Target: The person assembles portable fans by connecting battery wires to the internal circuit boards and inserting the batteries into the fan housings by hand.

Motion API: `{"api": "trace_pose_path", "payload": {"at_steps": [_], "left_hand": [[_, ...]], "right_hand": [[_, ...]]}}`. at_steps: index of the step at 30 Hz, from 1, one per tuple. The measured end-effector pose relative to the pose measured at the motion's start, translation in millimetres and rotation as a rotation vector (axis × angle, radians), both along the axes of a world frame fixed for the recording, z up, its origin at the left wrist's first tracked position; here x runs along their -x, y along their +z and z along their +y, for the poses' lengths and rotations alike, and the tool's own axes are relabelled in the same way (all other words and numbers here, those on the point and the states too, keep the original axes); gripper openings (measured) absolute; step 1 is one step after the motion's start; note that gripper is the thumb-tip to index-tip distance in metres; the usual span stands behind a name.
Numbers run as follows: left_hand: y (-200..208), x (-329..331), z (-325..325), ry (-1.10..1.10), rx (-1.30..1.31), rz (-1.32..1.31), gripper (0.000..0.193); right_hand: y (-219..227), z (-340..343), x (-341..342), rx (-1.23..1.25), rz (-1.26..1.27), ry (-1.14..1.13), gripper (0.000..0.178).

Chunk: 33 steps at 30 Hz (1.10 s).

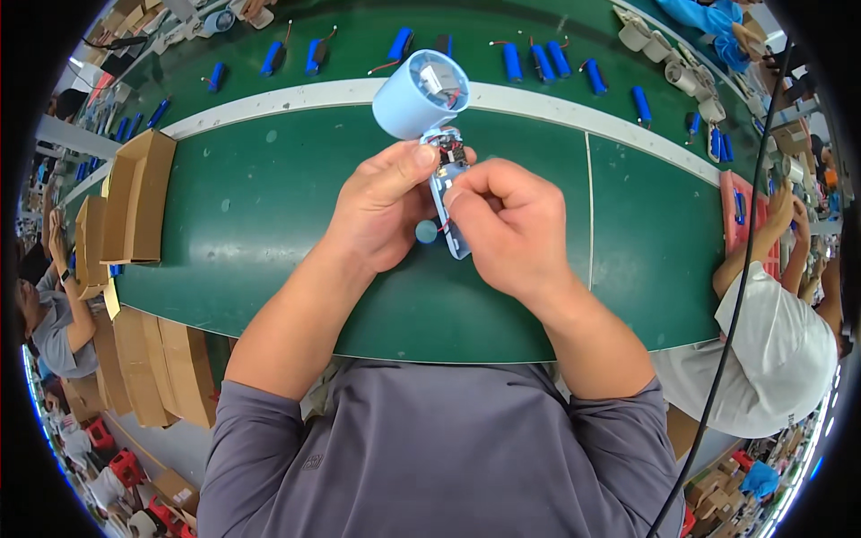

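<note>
Over the green table I hold a light blue device housing shaped like a hair dryer, its round barrel tipped up and away from me. The opened handle shows black parts and red wires inside. My left hand is closed around the handle's upper part, thumb near the neck. Fingers of my right hand pinch at the middle of the handle; what lies between the fingertips is hidden. A small round teal disc sits beside the handle, close to a red wire.
Blue battery packs with wires lie in a row beyond the white strip. Open cardboard boxes stand at left. A red tray is at right, near a co-worker's arm. A black cable hangs down the right side.
</note>
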State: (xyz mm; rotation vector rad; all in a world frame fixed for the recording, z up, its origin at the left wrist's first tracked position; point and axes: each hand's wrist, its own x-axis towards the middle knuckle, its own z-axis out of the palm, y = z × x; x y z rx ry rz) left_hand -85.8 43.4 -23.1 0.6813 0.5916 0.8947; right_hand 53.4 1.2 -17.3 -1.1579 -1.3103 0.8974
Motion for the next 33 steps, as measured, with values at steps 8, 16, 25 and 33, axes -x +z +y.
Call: {"api": "trace_pose_path", "payload": {"at_steps": [8,16,25,33], "left_hand": [[-3.5,1.4,8.3,-0.022,0.03,0.061,0.038],[-19.6,3.5,8.5,0.018,0.032,-0.047,0.032],[-12.8,5.9,1.0,0.069,0.062,-0.084,0.03],[-9.3,21.0,12.5,-0.026,0.034,-0.064,0.033]], "right_hand": [[5.9,8.0,4.4,0.118,0.097,0.04,0.01],[4.1,8.8,8.8,0.066,0.039,0.026,0.007],[1.7,5.0,15.7,0.236,0.228,-0.008,0.007],[8.8,13.9,23.4,0.336,0.338,0.05,0.005]]}}
